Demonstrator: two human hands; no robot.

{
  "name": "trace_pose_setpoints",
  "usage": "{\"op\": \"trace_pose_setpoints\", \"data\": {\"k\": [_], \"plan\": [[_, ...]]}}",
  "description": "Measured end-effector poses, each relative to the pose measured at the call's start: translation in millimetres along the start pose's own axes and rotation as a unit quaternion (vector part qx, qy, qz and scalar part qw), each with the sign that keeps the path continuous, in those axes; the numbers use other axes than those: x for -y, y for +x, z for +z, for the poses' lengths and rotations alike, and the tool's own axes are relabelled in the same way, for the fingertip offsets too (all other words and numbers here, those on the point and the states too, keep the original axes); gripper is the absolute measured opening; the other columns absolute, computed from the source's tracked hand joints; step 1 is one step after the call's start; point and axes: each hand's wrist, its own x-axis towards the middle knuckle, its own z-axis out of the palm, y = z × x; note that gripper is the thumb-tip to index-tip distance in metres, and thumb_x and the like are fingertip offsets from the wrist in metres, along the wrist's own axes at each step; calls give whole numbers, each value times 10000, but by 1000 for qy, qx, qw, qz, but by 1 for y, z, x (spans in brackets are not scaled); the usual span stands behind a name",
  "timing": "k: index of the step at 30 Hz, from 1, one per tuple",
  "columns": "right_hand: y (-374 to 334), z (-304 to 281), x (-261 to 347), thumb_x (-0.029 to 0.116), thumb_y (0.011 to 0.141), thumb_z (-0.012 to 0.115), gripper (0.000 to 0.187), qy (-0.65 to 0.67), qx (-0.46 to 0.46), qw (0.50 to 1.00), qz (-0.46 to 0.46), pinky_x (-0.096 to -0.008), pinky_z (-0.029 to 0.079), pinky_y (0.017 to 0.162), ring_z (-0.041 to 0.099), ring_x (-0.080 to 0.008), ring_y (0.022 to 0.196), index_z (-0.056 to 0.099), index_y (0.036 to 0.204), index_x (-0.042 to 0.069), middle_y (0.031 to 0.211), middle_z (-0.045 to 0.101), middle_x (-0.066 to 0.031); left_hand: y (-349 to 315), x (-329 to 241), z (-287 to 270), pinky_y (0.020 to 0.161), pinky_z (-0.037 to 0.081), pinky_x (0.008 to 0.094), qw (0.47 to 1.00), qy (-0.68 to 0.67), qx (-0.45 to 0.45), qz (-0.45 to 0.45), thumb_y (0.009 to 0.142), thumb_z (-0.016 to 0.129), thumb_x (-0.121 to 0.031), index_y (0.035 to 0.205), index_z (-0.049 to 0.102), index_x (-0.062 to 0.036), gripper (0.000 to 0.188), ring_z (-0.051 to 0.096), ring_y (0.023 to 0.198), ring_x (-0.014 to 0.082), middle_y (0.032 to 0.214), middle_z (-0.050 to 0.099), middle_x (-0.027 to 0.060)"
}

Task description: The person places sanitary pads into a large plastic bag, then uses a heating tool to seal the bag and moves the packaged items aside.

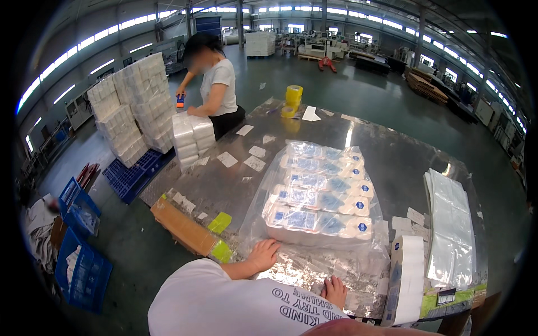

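Observation:
A large clear plastic bag [263, 201] lies on the metal worktable, holding several stacked packs of white paper rolls [319, 196] with blue printing. My left hand [264, 255] rests at the bag's near left part, fingers stretched over the film. Closer to me, my right hand [334, 291] lies on the loose film at the table's near edge, its fingers apart. Right of my right hand is another long pack of rolls [408, 274], outside the bag. Beyond it is a pile of flat clear bags [451, 229].
Across the table's left corner, a person holds an orange-and-blue tape dispenser [180, 102] by a bagged bundle [193, 137]. Yellow tape rolls [293, 95] stand at the far edge. A cardboard piece [182, 227] lines the left edge. Blue crates [84, 274] and a loaded pallet [131, 173] are left.

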Motion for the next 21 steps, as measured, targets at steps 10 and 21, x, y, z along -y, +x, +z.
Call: {"op": "trace_pose_setpoints", "data": {"k": [10,21], "plan": [[0,-5,5,210,774,604,408,10,-9,1000,3,-537,298,1037,416,-342,1276,621,1171,121,1343,493,-131,3,-5,-4,1005,356,433,999,-21,-32,13,798,574,-160,1174,599,-112,380,464,1177,296,1229,506,126],[1,-3,3,213,773,615,416,16,-5,1000,5,-539,295,1037,419,-333,1276,621,1179,124,1347,494,-128,3,-5,-5,1035,323,433,1000,-4,-7,7,815,542,-171,1221,564,-119,410,443,1201,283,1247,494,117]]}}
